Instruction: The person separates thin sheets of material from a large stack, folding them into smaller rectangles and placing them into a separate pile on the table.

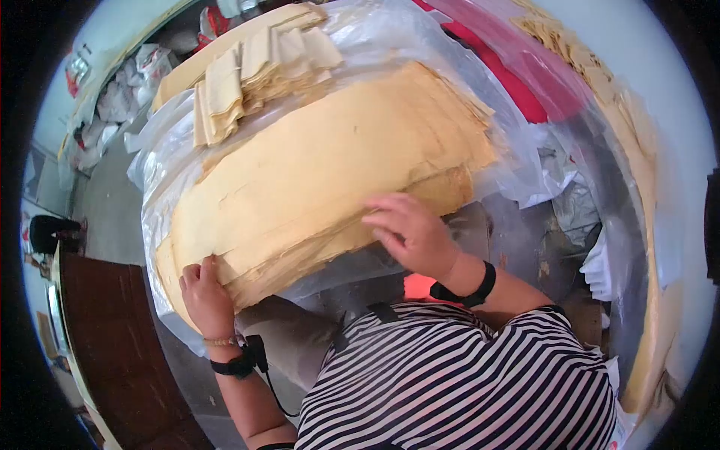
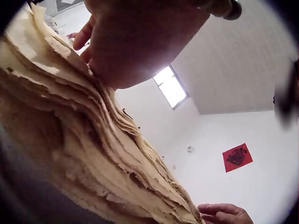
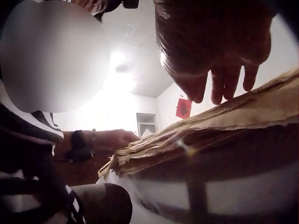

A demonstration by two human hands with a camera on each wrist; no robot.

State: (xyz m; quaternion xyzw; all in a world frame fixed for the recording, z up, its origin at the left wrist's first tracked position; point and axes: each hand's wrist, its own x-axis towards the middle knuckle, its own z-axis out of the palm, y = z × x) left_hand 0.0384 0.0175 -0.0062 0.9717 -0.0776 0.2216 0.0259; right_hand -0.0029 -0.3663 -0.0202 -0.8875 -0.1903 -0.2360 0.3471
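A long stack of thin, pale-yellow sheets with ragged edges lies across the work surface in the head view. Its many uneven layers show edge-on in the left wrist view. At the stack's near left corner, my left hand has bent fingers gripping the edge of the upper sheets. My right hand is over the near long edge, right of the middle, with its fingers extended and nothing held. In the right wrist view, the fingertips of this right hand point down close to the stack's top edge.
Folded bundles of similar sheets lie behind the stack. Clear plastic spreads under everything. A brown wooden panel stands at the left, and red cloth lies at the far right. White plastic bags sit on the right.
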